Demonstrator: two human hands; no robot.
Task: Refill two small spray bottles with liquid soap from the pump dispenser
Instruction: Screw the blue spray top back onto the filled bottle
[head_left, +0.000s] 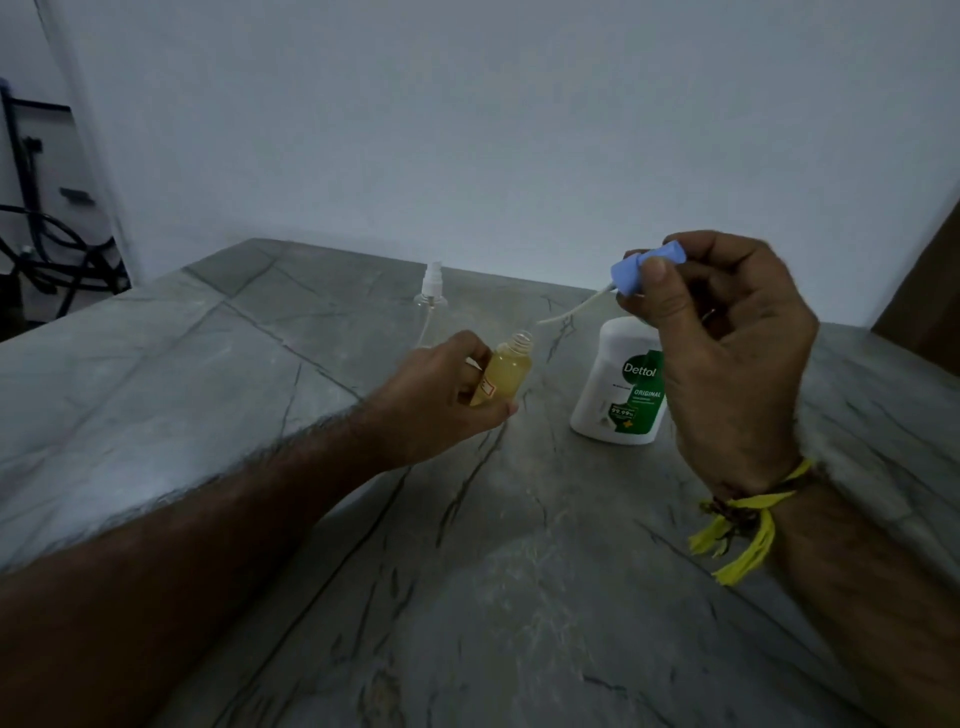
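- Forearms fill the near frame; a yellow thread band (748, 512) circles the right wrist.
- Left hand (441, 400) is closed round a small bottle (511, 371), neck open, tilted toward the right, held at or just above the surface (208, 374); whether its base touches cannot be told. It looks well filled with yellowish liquid.
- Right hand (727, 338) pinches a blue cap (641, 273) between thumb and fingers, raised clear of the surface; its dip tube (571, 310) points down-left, tip just beside the bottle's mouth.
- Dispenser (621, 384) stands upright below the right hand. Its top is hidden.
- Second bottle (431, 301), clear, sprayer fitted, stands further back; its level cannot be judged.
- Risk: the curved tube could miss the narrow neck and smear soap on rim or surface.
- Risk: the tilt and high fill could spill liquid as the tube displaces it.
- Risk: soap on the fingers could let the cap cross-thread or the bottle slip.
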